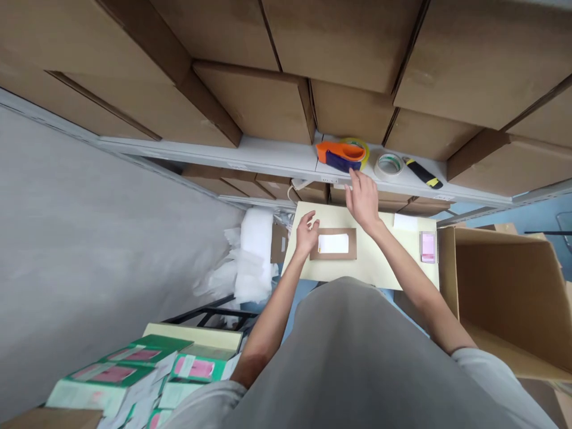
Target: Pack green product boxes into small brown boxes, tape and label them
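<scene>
On the pale table [375,271] lies a small brown cardboard box [352,244] with a white label [333,243] on top. My left hand [307,234] hovers at the box's left end, fingers bent and apart, holding nothing I can see. My right hand [363,201] reaches up to the shelf edge, fingers apart. Its fingertips are just below an orange and dark blue tape dispenser [340,156] with a yellowish roll; whether they touch it I cannot tell. Right of the dispenser lie a white tape roll [388,165] and a black and yellow utility knife [422,173].
Large cardboard boxes [353,42] fill the shelf [277,154] above. An open carton [509,298] stands right of the table, near a pink-screened phone-like item [428,246]. White wrapping material [254,256] stands left. Green and white packages [111,372] are stacked at lower left.
</scene>
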Demonstrator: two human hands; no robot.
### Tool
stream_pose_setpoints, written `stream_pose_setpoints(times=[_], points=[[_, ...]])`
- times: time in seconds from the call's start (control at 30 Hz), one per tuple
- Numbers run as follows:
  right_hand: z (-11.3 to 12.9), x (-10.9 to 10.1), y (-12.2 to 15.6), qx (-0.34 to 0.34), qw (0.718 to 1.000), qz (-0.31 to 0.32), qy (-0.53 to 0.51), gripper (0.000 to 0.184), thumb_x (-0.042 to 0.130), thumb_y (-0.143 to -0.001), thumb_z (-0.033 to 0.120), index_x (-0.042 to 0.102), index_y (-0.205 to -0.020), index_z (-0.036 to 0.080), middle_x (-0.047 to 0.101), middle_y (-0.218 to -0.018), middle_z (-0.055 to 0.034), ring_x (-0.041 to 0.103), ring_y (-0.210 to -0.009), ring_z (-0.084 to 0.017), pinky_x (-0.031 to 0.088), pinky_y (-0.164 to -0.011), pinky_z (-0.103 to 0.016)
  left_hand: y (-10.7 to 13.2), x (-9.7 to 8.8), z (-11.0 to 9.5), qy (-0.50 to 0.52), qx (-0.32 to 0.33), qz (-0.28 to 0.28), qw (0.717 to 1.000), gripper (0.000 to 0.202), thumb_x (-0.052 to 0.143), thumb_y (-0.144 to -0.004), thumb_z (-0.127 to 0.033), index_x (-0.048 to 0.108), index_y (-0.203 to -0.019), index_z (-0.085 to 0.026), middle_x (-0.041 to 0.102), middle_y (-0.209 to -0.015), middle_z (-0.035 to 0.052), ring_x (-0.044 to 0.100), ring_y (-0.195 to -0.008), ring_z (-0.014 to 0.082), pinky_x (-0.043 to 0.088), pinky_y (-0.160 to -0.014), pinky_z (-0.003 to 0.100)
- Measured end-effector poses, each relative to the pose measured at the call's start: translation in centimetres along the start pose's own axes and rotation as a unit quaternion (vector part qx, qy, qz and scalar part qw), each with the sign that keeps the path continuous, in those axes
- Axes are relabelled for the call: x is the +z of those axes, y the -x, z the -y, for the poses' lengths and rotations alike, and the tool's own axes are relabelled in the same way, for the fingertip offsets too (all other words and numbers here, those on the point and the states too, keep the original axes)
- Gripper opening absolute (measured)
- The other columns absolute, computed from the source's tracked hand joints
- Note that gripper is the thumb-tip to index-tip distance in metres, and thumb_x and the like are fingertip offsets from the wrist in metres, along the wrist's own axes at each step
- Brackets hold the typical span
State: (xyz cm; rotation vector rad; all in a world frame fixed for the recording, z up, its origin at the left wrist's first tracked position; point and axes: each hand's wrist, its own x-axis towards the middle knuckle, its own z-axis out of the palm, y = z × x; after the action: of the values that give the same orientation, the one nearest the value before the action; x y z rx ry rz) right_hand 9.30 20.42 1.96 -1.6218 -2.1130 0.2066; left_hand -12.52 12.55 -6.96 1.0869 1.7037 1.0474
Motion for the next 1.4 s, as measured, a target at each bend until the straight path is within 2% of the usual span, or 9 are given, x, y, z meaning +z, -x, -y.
stream_pose_setpoints(times=[0.13,0.27,0.47,0.63,0.77,0.87,1.03,1.23,1.4], points=[[-2.9,5.3,12.7,0.186,0.975,0.105,-0.068,0.059,0.045,-0.117,0.035,0.054,-0.166,0.004,0.067,-0.154,-0.0314,0.066,-0.144,-0.041,0.054,-0.124,-0.059,2.0,-3.7,6.1,-0.088,-0.178,0.007,0.98,0.046,0.071,-0.098,-0.02,0.073,-0.144,-0.017,0.072,-0.159,0.0213,0.07,-0.15,0.0314,0.055,-0.128,0.045],[-4.2,9.4,20.8,0.304,0.901,0.271,-0.15,0.045,0.053,-0.115,0.035,0.067,-0.151,0.011,0.074,-0.147,-0.0262,0.081,-0.118,-0.032,0.065,-0.107,-0.042,3.5,-3.6,8.5,-0.143,-0.229,0.07,0.96,0.035,0.072,-0.1,-0.028,0.078,-0.133,-0.016,0.08,-0.146,0.0186,0.074,-0.142,0.0304,0.059,-0.12,0.041],[-7.2,9.5,23.4,0.292,0.898,0.254,-0.21,0.042,0.058,-0.112,0.03,0.068,-0.151,0.018,0.078,-0.144,-0.0189,0.082,-0.119,-0.03,0.068,-0.104,-0.042,4.5,0.9,8.1,-0.247,-0.222,0.131,0.934,0.023,0.077,-0.096,-0.04,0.079,-0.109,-0.021,0.086,-0.124,0.017,0.078,-0.129,0.0394,0.06,-0.107,0.045],[-11.8,6.7,25.7,0.328,0.901,0.202,-0.201,0.049,0.058,-0.112,0.03,0.065,-0.16,0.019,0.076,-0.149,-0.0184,0.083,-0.121,-0.031,0.07,-0.104,-0.045,6.4,6.1,6.7,-0.304,-0.14,0.206,0.92,0.031,0.063,-0.104,-0.041,0.075,-0.125,-0.022,0.085,-0.13,0.0148,0.079,-0.118,0.0324,0.059,-0.101,0.039],[-13.7,5.8,27.9,0.348,0.886,0.187,-0.241,0.047,0.056,-0.113,0.03,0.068,-0.158,0.02,0.075,-0.152,-0.0168,0.084,-0.122,-0.029,0.072,-0.105,-0.044,7.4,9.4,6.4,-0.321,-0.143,0.195,0.916,0.041,0.062,-0.102,-0.035,0.068,-0.14,-0.023,0.083,-0.129,0.0142,0.078,-0.121,0.0345,0.062,-0.105,0.044],[-15.5,5.5,28.6,0.355,0.876,0.166,-0.28,0.044,0.056,-0.116,0.036,0.071,-0.154,0.022,0.076,-0.152,-0.0155,0.083,-0.127,-0.028,0.072,-0.106,-0.041,7.6,10.9,6.2,-0.339,-0.154,0.165,0.913,0.054,0.07,-0.098,-0.036,0.064,-0.148,-0.018,0.079,-0.137,0.02,0.075,-0.133,0.0413,0.059,-0.117,0.055],[-22.8,3.7,26.4,0.424,0.878,0.096,-0.199,0.047,0.048,-0.121,0.045,0.07,-0.152,0.017,0.078,-0.15,-0.0203,0.086,-0.116,-0.028,0.071,-0.101,-0.042,7.1,15.0,3.8,-0.245,0.014,0.122,0.962,0.071,0.078,-0.095,-0.031,0.058,-0.161,-0.019,0.057,-0.173,0.019,0.041,-0.173,0.038,0.029,-0.147,0.051],[-31.7,3.5,20.9,0.457,0.881,0.056,-0.107,0.042,0.049,-0.119,0.034,0.071,-0.147,0.011,0.081,-0.136,-0.0215,0.084,-0.106,-0.028,0.067,-0.105,-0.046,3.9,26.6,0.6,-0.21,0.099,0.286,0.93,0.057,0.068,-0.102,-0.024,0.064,-0.159,-0.018,0.06,-0.173,0.0143,0.05,-0.167,0.0337,0.032,-0.146,0.047],[-34.5,5.6,17.9,0.459,0.884,0.053,-0.075,0.042,0.053,-0.116,0.032,0.073,-0.145,0.009,0.073,-0.142,-0.0267,0.079,-0.117,-0.033,0.066,-0.107,-0.05,0.3,35.7,2.3,-0.287,-0.048,0.305,0.907,0.043,0.072,-0.101,-0.022,0.072,-0.143,-0.014,0.073,-0.152,0.0209,0.069,-0.144,0.0373,0.049,-0.132,0.049]])
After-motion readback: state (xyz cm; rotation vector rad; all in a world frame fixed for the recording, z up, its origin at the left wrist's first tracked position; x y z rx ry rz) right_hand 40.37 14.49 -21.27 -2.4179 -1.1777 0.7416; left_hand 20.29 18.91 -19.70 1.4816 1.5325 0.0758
